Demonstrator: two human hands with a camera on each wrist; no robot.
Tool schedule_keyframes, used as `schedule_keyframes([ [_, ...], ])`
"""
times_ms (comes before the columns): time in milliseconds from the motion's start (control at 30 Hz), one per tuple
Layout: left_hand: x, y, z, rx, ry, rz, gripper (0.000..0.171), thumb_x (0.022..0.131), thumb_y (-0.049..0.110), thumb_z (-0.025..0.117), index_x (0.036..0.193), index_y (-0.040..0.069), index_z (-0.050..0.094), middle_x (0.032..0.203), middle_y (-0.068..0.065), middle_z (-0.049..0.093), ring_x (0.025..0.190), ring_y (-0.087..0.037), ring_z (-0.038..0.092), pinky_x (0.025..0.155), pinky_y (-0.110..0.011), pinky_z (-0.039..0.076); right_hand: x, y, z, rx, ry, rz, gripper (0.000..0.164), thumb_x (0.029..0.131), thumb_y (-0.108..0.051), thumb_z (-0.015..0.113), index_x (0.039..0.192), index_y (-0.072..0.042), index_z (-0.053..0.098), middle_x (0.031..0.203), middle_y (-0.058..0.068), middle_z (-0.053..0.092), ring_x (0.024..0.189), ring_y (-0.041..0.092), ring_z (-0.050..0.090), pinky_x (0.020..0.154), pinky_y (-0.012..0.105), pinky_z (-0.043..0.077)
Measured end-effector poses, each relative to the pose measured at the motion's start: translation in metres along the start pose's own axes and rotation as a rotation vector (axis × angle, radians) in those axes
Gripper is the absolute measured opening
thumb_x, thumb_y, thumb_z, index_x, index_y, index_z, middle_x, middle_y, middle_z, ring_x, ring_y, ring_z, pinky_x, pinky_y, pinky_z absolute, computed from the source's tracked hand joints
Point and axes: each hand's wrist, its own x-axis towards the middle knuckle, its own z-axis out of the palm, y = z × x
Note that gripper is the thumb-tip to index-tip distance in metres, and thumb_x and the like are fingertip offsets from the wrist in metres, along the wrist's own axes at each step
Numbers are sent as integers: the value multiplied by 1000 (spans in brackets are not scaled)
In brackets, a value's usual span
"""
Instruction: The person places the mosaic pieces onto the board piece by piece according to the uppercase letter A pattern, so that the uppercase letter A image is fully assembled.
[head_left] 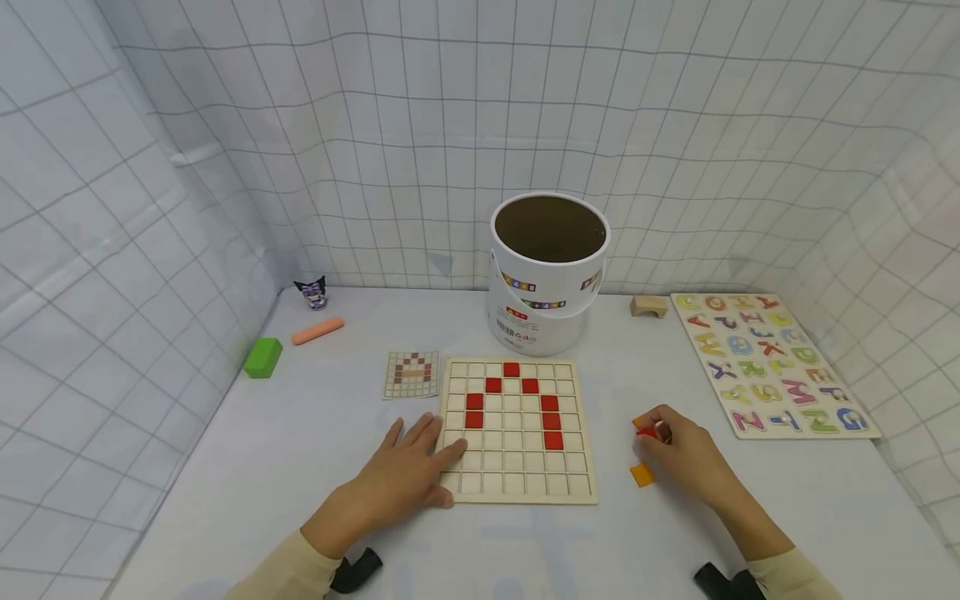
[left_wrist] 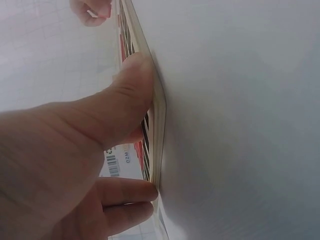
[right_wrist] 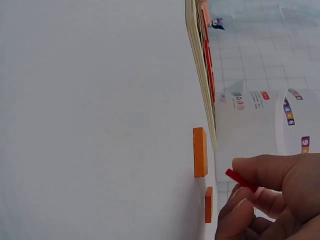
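A square wooden grid board (head_left: 517, 490) lies on the table with several red tiles (head_left: 553, 440) set in an arch of cells. My left hand (head_left: 397, 473) rests at its left edge with fingers spread, the thumb pressing the near rim (left_wrist: 158, 115) in the left wrist view. To the right of the board, my right hand (head_left: 688, 454) pinches a thin red tile (right_wrist: 241, 180) between thumb and fingers. Two orange tiles lie by this hand, the nearer orange tile (head_left: 642, 475) and a partly hidden orange tile (right_wrist: 209, 205). A pattern card (head_left: 411, 374) sits left of the board.
Behind the board stands a white bucket (head_left: 536, 329). An alphabet board (head_left: 776, 367) and a small wooden arch block (head_left: 648, 306) are to the right. At the left are a green block (head_left: 262, 357), an orange stick (head_left: 317, 331) and a small figurine (head_left: 312, 293).
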Motion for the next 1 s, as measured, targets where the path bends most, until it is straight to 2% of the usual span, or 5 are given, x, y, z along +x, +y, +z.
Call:
schedule_keyframes([
  [200, 0, 1, -3, 5, 3, 5, 72, 85, 48, 76, 148, 19, 55, 155, -29, 41, 148, -47, 32, 112, -73, 25, 4, -2, -5, 324, -90, -9, 28, 101, -25, 66, 117, -5, 56, 67, 8, 50, 55, 19, 50, 49, 28, 43],
  [400, -2, 2, -4, -3, 1, -2, 76, 86, 48, 74, 150, 14, 51, 155, -30, 41, 148, -46, 32, 112, -73, 25, 14, -18, 6, 564, -195, -20, 39, 99, -22, 69, 126, -1, 52, 83, 13, 54, 63, 17, 54, 57, 26, 50],
  [567, -2, 5, -3, 24, -1, -41, 80, 85, 51, 74, 152, 15, 49, 156, -26, 41, 148, -48, 30, 112, -72, 26, 19, -38, 23, 600, -262, -1, 44, 97, -22, 71, 134, -4, 54, 94, 14, 57, 68, 19, 57, 60, 26, 52],
  [800, -3, 4, 0, 35, 22, -56, 80, 82, 55, 74, 150, 19, 52, 157, -24, 41, 148, -50, 28, 111, -73, 27, 28, -70, 53, 619, -383, -36, 40, 95, -11, 70, 130, -3, 52, 88, 11, 57, 62, 19, 58, 57, 25, 52],
  [1000, -2, 3, 1, 37, 23, -57, 80, 81, 55, 75, 150, 21, 53, 157, -23, 42, 148, -49, 30, 111, -72, 28, 33, -106, 81, 517, -423, -70, 30, 92, -3, 67, 120, -3, 55, 81, 10, 61, 57, 17, 61, 56, 27, 56],
])
